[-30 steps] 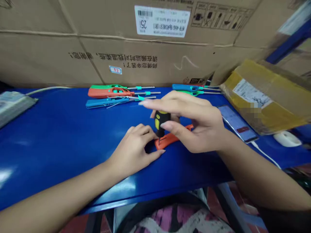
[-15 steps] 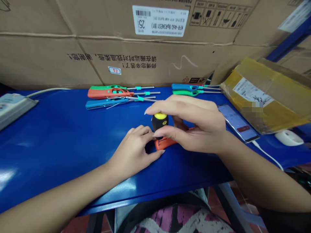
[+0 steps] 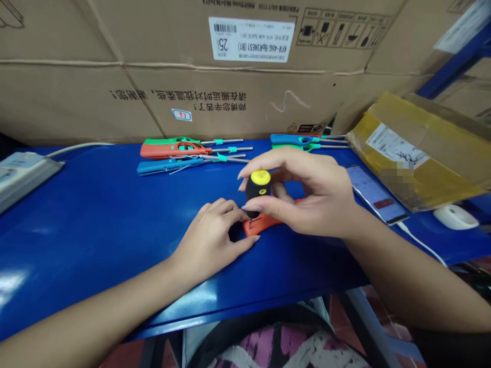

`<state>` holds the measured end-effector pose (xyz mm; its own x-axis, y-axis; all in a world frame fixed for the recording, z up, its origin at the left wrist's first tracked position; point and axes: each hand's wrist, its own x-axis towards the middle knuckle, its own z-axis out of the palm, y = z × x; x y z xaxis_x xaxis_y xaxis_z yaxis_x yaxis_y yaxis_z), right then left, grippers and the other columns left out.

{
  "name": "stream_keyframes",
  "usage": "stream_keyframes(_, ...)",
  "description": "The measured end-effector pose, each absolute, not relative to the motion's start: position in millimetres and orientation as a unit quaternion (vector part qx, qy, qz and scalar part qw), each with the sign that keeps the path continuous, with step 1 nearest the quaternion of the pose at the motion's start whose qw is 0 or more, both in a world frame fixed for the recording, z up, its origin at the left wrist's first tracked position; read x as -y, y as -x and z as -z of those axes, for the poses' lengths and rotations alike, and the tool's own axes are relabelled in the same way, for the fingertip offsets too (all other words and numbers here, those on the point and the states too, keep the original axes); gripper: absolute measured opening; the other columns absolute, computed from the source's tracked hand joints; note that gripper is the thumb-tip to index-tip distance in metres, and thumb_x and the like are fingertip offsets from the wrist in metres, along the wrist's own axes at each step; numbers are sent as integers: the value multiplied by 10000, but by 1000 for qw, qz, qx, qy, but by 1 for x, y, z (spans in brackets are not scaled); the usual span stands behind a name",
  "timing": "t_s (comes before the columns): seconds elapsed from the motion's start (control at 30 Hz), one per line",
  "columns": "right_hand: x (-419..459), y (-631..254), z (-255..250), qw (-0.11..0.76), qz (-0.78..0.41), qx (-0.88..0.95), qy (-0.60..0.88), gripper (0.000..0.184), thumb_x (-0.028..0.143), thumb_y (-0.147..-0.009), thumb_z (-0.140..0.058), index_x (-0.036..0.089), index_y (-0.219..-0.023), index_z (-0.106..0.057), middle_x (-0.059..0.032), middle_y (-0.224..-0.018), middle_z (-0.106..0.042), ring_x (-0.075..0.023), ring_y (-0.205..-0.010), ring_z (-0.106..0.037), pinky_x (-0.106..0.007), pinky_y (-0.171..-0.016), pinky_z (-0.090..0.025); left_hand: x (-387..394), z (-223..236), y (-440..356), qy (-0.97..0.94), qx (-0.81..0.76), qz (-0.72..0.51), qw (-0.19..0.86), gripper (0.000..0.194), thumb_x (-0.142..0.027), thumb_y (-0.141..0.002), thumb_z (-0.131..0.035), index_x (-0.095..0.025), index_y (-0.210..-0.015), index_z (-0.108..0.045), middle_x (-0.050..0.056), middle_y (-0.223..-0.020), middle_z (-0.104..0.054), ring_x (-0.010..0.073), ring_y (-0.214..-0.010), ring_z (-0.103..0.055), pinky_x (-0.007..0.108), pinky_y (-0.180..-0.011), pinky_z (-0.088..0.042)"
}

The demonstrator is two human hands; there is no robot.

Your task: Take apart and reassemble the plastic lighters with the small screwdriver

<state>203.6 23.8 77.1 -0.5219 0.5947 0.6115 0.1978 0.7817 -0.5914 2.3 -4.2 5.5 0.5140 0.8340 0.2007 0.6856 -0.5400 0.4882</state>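
Observation:
An orange lighter (image 3: 264, 223) lies on the blue table, its far part hidden behind my right hand. My left hand (image 3: 215, 230) rests on the table and pinches the lighter's left end between thumb and fingers. Above that end, my right hand (image 3: 310, 191) grips a short screwdriver (image 3: 259, 191) with a black handle and yellow cap. Its handle leans slightly to the right, and the thin shaft meets the lighter's end near a narrow slot.
Behind my hands lie several long-necked lighters (image 3: 172, 149), with more lighters (image 3: 295, 140) to the right. A phone (image 3: 376, 194) on a cable, a yellow-taped package (image 3: 422, 148) and a white mouse-shaped object (image 3: 456, 217) are at right. A power strip (image 3: 26, 174) sits left; a large carton (image 3: 153, 41) stands behind.
My right hand has loosened its hold slightly around the screwdriver, and the handle has tilted a little right, showing more of its yellow cap. My left hand stays on the lighter.

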Motion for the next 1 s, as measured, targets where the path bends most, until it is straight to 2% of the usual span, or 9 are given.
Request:
stream_keyframes(0.17, -36, -212, -86, 516, -314, 750, 268, 212, 369, -903, -730, 212, -1016, -645, 0, -969, -726, -91, -656, -663, -211, -533, -567, 1, -18, 4, -864, -452, -156, 156, 220, -375, -844, -725, -220, -990, -670, 39, -1024, -691, 270, -986, -616, 430, -857, -471)
stream_keyframes(0.3, -53, -234, -92, 589, -350, 664, 300, 243, 401, -882, -748, 239, -969, -589, 1, -974, -732, -99, -577, -664, -232, -480, -576, -4, -36, 14, -871, -470, -69, 124, 210, -309, -778, -706, -219, -962, -656, 40, -1004, -689, 284, -965, -609, 439, -829, -468)
stream_keyframes(0.43, -68, -255, -75, 571, -400, 622, 358, 429, 415, -698, -887, 232, -844, -528, 32, -878, -690, -112, -517, -663, -267, -486, -605, -1, -42, 16, -881, -455, -70, 105, 454, -469, -792, -748, -228, -1162, -647, 69, -1165, -658, 317, -1051, -594, 479, -875, -470)
stream_keyframes(0.57, -81, -265, -45, 535, -404, 583, 460, 396, 519, -780, -783, 217, -878, -546, 40, -730, -632, -91, -459, -617, -248, -468, -581, 5, -28, 5, -895, -400, -131, 149, 540, -541, -930, -631, -228, -1363, -557, 96, -1299, -606, 294, -1151, -567, 463, -973, -472)
stream_keyframes(0.67, -89, -268, -30, 509, -412, 601, 458, 331, 487, -861, -682, 197, -995, -596, -27, -848, -706, -152, -616, -728, -340, -640, -656, 4, -17, -1, -903, -377, -131, 158, 463, -459, -986, -578, -223, -1383, -550, 109, -1266, -608, 291, -1120, -574, 467, -968, -482)
stream_keyframes(0.77, -90, -268, -23, 447, -416, 656, 443, 322, 441, -878, -653, 160, -1037, -654, -84, -886, -753, -221, -787, -776, -418, -787, -657, 0, -17, 0, -904, -366, -132, 176, 374, -358, -1017, -528, -236, -1368, -564, 101, -1193, -604, 264, -1072, -581, 432, -952, -499)
stream_keyframes(0.9, -89, -265, -16, 379, -350, 742, 427, 259, 353, -897, -644, 161, -1052, -721, -117, -1048, -766, -243, -950, -748, -469, -921, -598, 0, -28, 6, -920, -346, -86, 166, 370, -298, -1016, -494, -230, -1374, -554, 102, -1149, -590, 260, -1029, -593, 406, -898, -521)
stream_keyframes(1.0, -89, -262, -12, 345, -271, 799, 411, 179, 274, -897, -648, 187, -1004, -762, -112, -1067, -756, -264, -1044, -690, -505, -1017, -513, 2, -37, 10, -930, -337, -51, 135, 375, -251, -995, -496, -210, -1362, -558, 109, -1138, -597, 270, -1000, -612, 404, -861, -527)
